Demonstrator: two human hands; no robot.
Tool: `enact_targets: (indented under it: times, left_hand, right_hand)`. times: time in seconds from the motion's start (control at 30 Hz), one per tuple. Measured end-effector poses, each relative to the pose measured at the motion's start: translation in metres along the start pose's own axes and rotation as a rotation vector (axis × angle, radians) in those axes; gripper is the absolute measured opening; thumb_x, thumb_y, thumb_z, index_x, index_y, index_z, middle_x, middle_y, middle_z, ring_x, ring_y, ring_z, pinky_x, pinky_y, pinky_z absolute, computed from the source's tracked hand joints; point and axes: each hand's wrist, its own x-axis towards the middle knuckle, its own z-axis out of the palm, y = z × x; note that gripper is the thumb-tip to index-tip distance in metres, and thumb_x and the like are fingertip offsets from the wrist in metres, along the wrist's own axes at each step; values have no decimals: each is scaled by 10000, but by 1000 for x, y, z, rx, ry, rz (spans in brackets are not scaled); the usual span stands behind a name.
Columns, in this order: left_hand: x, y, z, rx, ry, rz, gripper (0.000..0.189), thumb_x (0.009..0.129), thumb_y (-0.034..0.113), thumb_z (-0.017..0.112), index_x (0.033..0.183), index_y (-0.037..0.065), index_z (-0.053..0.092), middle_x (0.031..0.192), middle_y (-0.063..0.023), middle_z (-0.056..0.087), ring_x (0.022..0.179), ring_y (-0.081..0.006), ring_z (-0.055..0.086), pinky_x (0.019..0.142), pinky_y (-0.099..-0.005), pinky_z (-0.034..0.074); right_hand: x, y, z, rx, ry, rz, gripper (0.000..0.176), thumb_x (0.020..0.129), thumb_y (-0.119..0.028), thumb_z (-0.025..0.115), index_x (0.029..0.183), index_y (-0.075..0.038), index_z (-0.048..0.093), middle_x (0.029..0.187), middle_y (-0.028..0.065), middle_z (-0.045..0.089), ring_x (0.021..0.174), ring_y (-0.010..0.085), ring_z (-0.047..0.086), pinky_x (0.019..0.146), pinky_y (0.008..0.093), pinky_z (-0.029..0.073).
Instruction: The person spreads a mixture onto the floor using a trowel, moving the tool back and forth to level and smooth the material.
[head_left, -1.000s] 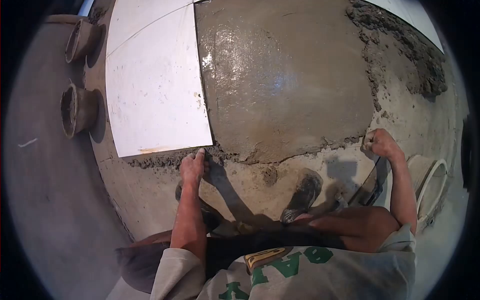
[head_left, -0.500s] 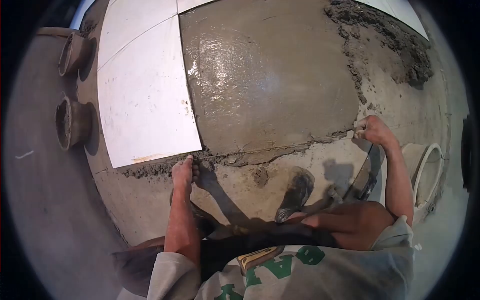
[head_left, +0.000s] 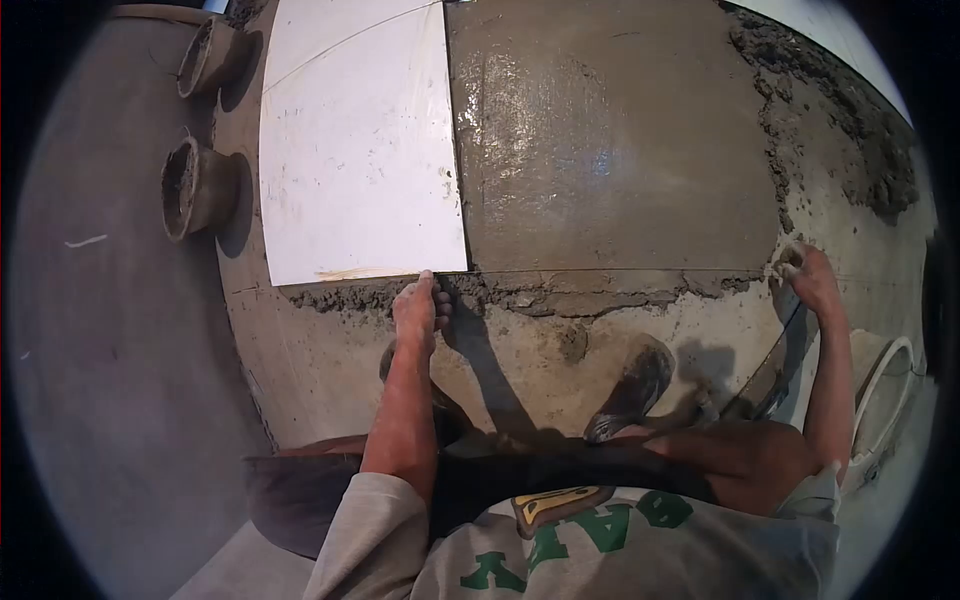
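Observation:
My left hand (head_left: 421, 308) is closed at the near edge of a large white tile (head_left: 365, 150), thumb up by its near right corner. My right hand (head_left: 815, 282) is pinched closed at the right end of the wet mortar bed (head_left: 620, 150). Between the two hands runs a thin, taut string (head_left: 620, 269), level with the tile's near edge and just over the mortar. Its ends are hidden in my fingers. Rough mortar crumbs (head_left: 345, 297) lie along the front of the tile.
Two mortar-stained buckets (head_left: 207, 190) (head_left: 210, 60) stand at the left. Loose mortar (head_left: 860, 150) is heaped at the far right. A round pale-rimmed container (head_left: 885, 390) sits near my right arm. My shod foot (head_left: 632, 390) is on the concrete in front of the mortar.
The view has shifted, so the tile and mortar sit further right and higher. The string now lines up with the tile's near edge, where before it slanted along the mortar's front edge.

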Motion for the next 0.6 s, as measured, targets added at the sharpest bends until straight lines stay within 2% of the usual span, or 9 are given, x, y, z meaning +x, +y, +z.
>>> enact_targets:
  times: [0.13, 0.2, 0.27, 0.3, 0.47, 0.53, 0.57, 0.6]
  left_hand:
    - [-7, 8, 3, 7, -34, 21, 294, 914, 384, 563, 875, 94, 590, 733, -36, 614, 581, -128, 573, 481, -264, 465]
    - [-7, 8, 5, 35, -47, 32, 294, 915, 383, 559, 864, 95, 588, 732, -36, 612, 582, -127, 570, 489, -263, 464]
    - [-1, 6, 5, 110, -66, 27, 305, 915, 392, 561, 870, 92, 597, 727, -36, 608, 569, -127, 562, 497, -271, 464]
    - [-4, 6, 9, 86, -43, 56, 334, 921, 382, 568, 834, 60, 591, 681, -54, 599, 507, -131, 545, 439, -257, 439]
    - [-9, 7, 16, 152, -56, 145, 341, 926, 373, 564, 836, 45, 588, 664, -48, 586, 495, -126, 535, 440, -252, 419]
    - [-10, 9, 18, 166, -70, 172, 342, 928, 371, 560, 838, 42, 591, 656, -43, 580, 495, -123, 527, 443, -253, 411]
    - [-11, 10, 19, 176, -75, 193, 344, 931, 369, 556, 841, 40, 595, 649, -38, 574, 496, -120, 519, 447, -254, 402]
    - [-13, 12, 22, 200, -69, 217, 364, 934, 370, 553, 830, 25, 606, 639, -33, 565, 503, -114, 507, 461, -259, 397]
  right_hand:
    - [-2, 3, 7, -122, 66, 7, 206, 742, -136, 660, 892, -4, 609, 825, 199, 627, 802, 339, 606, 738, 407, 464]
    - [-2, 20, 14, -222, 140, -74, 235, 752, -148, 658, 929, -1, 607, 902, 220, 632, 888, 379, 599, 781, 442, 463]
    - [0, 30, 15, -255, 86, -31, 284, 757, -162, 660, 986, -7, 599, 984, 225, 620, 975, 390, 579, 823, 459, 463]
    - [-5, 22, 9, -275, 58, 17, 301, 759, -170, 660, 1006, -13, 593, 1006, 223, 610, 1001, 389, 569, 842, 458, 463]
    - [-12, 12, 10, -320, -47, 129, 325, 765, -183, 651, 1035, -15, 583, 1049, 215, 588, 1064, 383, 547, 893, 452, 464]
    - [-13, 17, 17, -371, -38, 147, 420, 778, -172, 638, 1169, -47, 547, 1195, 224, 542, 1163, 383, 486, 987, 454, 406]
    - [-15, 19, 19, -369, -36, 154, 420, 778, -172, 638, 1169, -47, 547, 1195, 224, 542, 1163, 383, 486, 987, 454, 406]
    - [-18, 14, 18, -374, 10, 104, 369, 772, -166, 630, 1107, -27, 564, 1155, 217, 554, 1134, 368, 511, 963, 443, 430]
